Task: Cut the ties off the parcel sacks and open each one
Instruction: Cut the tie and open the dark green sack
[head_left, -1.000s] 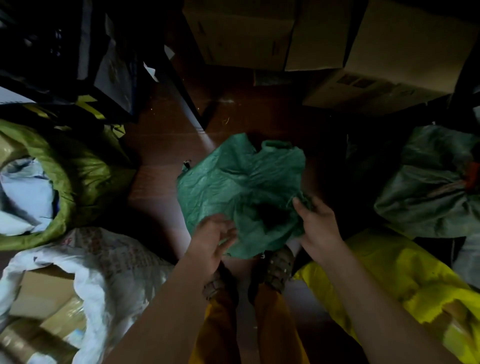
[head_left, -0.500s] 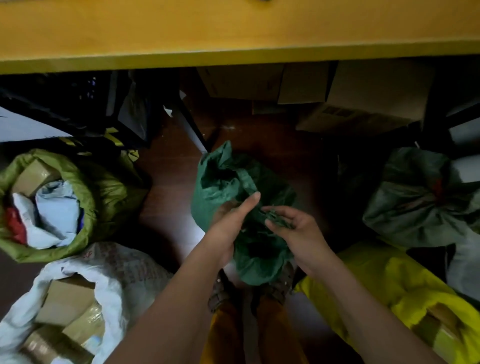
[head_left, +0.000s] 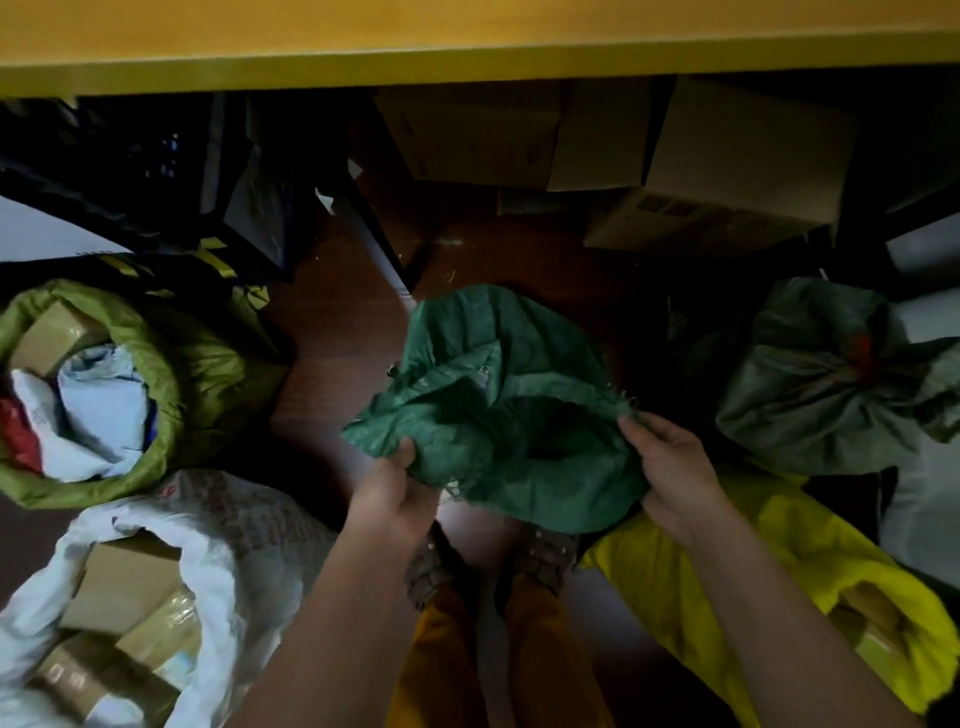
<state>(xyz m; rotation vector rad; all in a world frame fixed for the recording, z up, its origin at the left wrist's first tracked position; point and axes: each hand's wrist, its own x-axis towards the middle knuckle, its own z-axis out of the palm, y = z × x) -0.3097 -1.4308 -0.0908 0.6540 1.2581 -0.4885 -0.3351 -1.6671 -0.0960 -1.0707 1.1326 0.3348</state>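
A dark green woven sack (head_left: 498, 395) stands on the floor in front of my feet, its mouth spread wide with a dark hollow in the middle. My left hand (head_left: 395, 493) grips the near left edge of the mouth. My right hand (head_left: 670, 467) pinches the right edge. A grey-green sack (head_left: 810, 384) at the right is still knotted shut with a reddish tie (head_left: 863, 353).
An olive sack (head_left: 197, 374) and a white sack (head_left: 249, 540) at the left stand open with boxes and mailers inside. A yellow sack (head_left: 769, 561) lies at the lower right. Cardboard boxes (head_left: 727, 171) sit under a yellow table edge (head_left: 467, 62).
My hands have moved apart from the middle of the green sack and pulled its mouth wide open. The view has tilted up a little more.
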